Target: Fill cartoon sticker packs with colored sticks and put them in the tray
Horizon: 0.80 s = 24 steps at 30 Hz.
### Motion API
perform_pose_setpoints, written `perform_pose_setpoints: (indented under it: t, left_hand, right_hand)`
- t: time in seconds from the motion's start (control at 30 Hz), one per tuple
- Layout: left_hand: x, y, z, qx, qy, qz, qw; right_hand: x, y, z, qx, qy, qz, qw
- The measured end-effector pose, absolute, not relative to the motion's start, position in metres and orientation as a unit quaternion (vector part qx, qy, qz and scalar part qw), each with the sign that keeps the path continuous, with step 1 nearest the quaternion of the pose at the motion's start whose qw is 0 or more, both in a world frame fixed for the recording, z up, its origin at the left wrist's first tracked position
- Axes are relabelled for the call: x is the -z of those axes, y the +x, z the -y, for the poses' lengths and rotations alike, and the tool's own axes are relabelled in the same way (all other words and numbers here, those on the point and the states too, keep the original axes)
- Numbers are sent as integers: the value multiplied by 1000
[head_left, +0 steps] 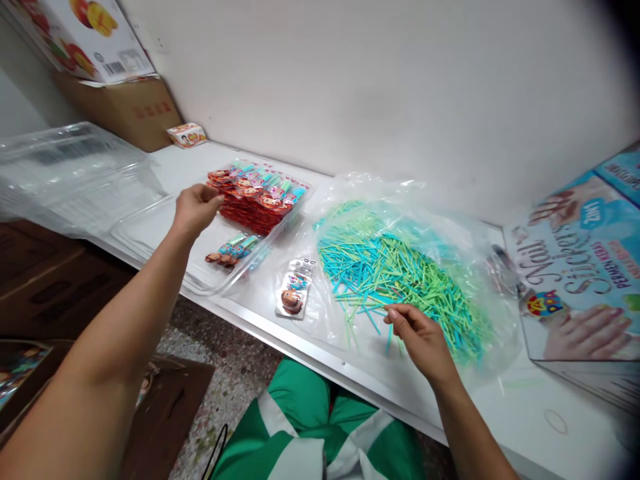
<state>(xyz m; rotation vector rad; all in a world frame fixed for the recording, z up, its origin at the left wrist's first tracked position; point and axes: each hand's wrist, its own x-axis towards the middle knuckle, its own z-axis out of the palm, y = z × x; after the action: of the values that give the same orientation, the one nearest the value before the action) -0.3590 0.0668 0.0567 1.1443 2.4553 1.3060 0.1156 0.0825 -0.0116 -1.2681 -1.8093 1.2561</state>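
Right, both bare hands are out over the white table point(500, 427), and each one has its own patch. On the left, the left hand point(196, 211) is up at the near-left corner of a neat stack of red-and-blue packets point(257, 200), thumb and forefinger narrowed close together; whether anything is caught between them, I can't tell. That stack sits towards the back of a clear tray point(215, 237), with a small row of packets point(233, 250) lying in front of it. Over to the right, the right hand point(420, 339) is down at the front edge of the heap, palm low, thumb and fingertips drawn into a narrow pinch right by the stick ends, though I can't make out for sure if one is gripped. And what a heap: thin blue and green sticks point(400, 267), loose and crisscrossed, spread on a clear plastic bag point(370, 187) that also rises behind them. Between the two hands, a single packet point(293, 290) lies flat on its own, just beside the bag. Out right stands a Nail Stickers box point(580, 267), while clear plastic containers point(70, 173) and a brown carton point(120, 110) fill the far left.
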Motion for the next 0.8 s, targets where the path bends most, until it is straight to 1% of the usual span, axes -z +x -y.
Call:
perform_pose_setpoints:
  t: [0.07,0.13,0.27,0.33,0.37,0.4,0.47,0.57,0.63,0.7,0.8]
  left_hand:
    - [-70,-331,-54,-488,433,-756,46]
    - [-76,-300,-39,-483,481,-729,54]
    - [-54,-239,-12,-470,515,-712,84]
    - [-31,-210,0,-423,566,-694,139]
    - [-19,-196,5,-380,604,-678,176]
    - [-7,-184,8,-346,626,-672,190]
    - [15,-166,11,-290,649,-684,161]
    - [37,-156,1,-221,603,-764,65]
    - [45,-158,-10,-184,543,-819,34]
    - [51,-163,-22,-160,490,-855,50]
    - [58,-172,-31,-169,425,-881,118]
  right_hand:
    - [13,112,-81,-471,-468,689,291]
    - [14,108,-77,-467,-452,703,288]
    - [17,107,-69,-457,-428,728,278]
    - [18,110,-65,-454,-428,732,272]
    - [19,111,-64,-453,-430,733,269]
    - [20,112,-63,-452,-432,734,267]
    - [19,113,-60,-451,-433,736,262]
    - [17,112,-56,-454,-427,740,254]
    - [16,109,-53,-453,-418,745,253]
    - [15,107,-50,-450,-409,752,254]
    - [14,107,-49,-448,-403,756,256]
